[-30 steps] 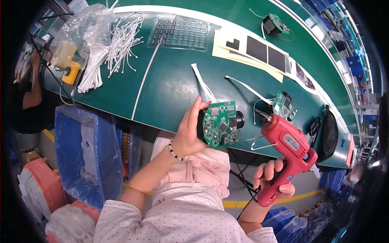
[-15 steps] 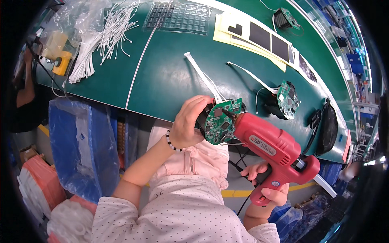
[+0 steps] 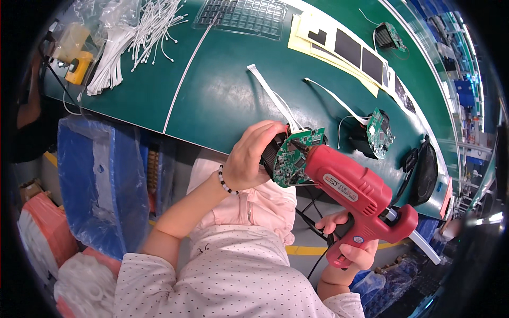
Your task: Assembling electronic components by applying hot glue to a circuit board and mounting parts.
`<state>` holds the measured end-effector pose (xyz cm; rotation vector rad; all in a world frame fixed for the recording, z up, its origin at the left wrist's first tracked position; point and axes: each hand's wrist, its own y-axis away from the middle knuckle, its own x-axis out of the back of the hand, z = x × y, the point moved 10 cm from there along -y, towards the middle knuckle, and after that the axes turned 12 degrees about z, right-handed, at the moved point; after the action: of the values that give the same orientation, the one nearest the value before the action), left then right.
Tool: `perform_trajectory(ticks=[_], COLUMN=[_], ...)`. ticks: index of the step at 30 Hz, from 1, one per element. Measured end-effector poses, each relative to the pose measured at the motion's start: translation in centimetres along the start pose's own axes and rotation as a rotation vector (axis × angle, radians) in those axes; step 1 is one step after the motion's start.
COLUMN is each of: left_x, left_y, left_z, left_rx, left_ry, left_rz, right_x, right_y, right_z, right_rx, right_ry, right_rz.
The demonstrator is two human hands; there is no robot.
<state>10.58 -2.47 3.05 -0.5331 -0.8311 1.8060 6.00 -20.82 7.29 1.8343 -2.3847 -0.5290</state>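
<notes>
My left hand (image 3: 253,153) is closed around the black body of a module with a green circuit board (image 3: 299,159), held at the table's near edge. A white ribbon cable (image 3: 271,95) runs from the module onto the table. My right hand (image 3: 350,245) wraps the handle of a red hot glue gun (image 3: 347,177), a glue stick (image 3: 424,245) jutting from its rear. The gun's dark nozzle is at the upper part of the board; whether it touches I cannot tell. To the right lies a second circuit board module (image 3: 377,135) with its own white cable.
White cables (image 3: 154,29) lie in a heap at the far left, near a yellow device (image 3: 79,68). Behind are a clear plastic tray (image 3: 241,18) and yellow-backed sheets (image 3: 339,50). A black pouch (image 3: 425,172) rests at right. A lined blue bin (image 3: 98,185) stands left of me.
The view has shifted slightly, so the table items sit a little differently. The module in my left hand has turned slightly, while the glue gun's nozzle stays at the board.
</notes>
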Motion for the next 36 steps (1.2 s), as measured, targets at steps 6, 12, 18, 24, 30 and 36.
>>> perform_trajectory(ticks=[6,12,18,24,30,36], left_x=[0.12,0.16,0.08,0.15,0.16,0.18], left_y=[0.15,0.20,0.38,0.25,0.21,0.21], left_z=[0.03,0.23,0.14,0.23,0.29,0.19], left_rx=[-0.039,-0.054,-0.053,-0.072,-0.075,-0.058], left_ry=[0.026,0.033,0.020,0.022,0.017,0.016], left_rz=[0.022,0.027,0.018,0.039,0.037,0.029], right_x=[0.31,0.54,0.58,0.61,0.56,0.73], right_y=[0.00,0.06,0.01,0.05,-0.05,-0.16], right_z=[0.09,0.03,0.15,0.14,0.12,0.28], right_rx=[0.001,0.015,0.015,0.016,0.020,0.000], right_ry=[0.020,-0.007,0.010,-0.001,-0.014,0.002], right_rz=[0.066,0.105,0.074,0.079,0.090,0.045])
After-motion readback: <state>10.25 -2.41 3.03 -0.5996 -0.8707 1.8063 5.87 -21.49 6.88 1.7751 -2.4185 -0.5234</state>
